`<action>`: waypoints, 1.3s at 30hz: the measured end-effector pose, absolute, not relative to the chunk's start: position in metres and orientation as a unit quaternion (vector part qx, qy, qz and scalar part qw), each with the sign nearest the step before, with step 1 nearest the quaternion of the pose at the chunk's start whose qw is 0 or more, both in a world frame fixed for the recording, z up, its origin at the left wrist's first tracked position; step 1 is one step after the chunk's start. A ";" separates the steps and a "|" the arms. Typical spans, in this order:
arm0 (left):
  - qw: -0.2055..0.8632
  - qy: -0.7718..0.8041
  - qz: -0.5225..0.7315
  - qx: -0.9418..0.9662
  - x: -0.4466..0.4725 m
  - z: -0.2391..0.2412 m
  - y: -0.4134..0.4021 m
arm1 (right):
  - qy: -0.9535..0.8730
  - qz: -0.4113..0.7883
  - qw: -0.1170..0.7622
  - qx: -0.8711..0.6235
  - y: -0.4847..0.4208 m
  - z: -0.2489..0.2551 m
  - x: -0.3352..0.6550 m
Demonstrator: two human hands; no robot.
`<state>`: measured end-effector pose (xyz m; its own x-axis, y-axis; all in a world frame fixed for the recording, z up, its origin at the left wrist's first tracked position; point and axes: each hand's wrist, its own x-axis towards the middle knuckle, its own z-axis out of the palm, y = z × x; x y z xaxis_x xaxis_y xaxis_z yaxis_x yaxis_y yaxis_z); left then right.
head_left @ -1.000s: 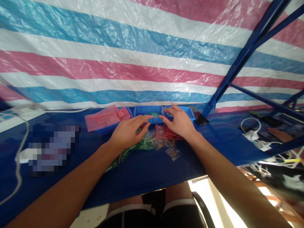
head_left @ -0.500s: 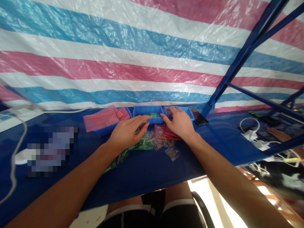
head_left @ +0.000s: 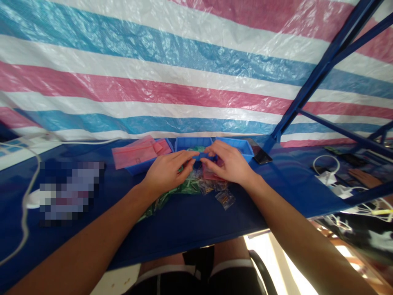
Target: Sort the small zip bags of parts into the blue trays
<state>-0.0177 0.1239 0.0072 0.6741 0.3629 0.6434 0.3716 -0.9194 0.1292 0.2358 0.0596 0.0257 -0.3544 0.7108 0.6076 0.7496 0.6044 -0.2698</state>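
My left hand (head_left: 167, 170) is over the table in front of the blue bins, its thumb and fingers brought together around something too small to make out. Opposite it, my right hand (head_left: 230, 162) curls its fingertips close to the left ones; whatever is between them is not clear. Under and between both hands lie green plastic bags (head_left: 188, 185) and small clear bags with brass-coloured pieces, one clear bag (head_left: 225, 199) lying nearer me. Red bags (head_left: 211, 175) are partly covered by my right hand. Greenish bags show in the middle blue bin (head_left: 193, 141).
Pink bags (head_left: 135, 152) overlie the left blue bin (head_left: 143, 166). The right blue bin (head_left: 244, 146) stands beside a dark phone (head_left: 262, 156). White cables (head_left: 327, 176) and another person's hand (head_left: 365, 177) are at far right. A blue metal frame (head_left: 302, 92) rises behind.
My right hand has drawn back from the right bin, moving nearer me and towards my left hand, with its fingers more curled. The left hand has hardly moved.
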 end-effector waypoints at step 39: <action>0.017 -0.204 -0.344 -0.916 -0.017 0.005 0.126 | -0.869 0.030 0.246 -0.428 0.062 0.003 0.215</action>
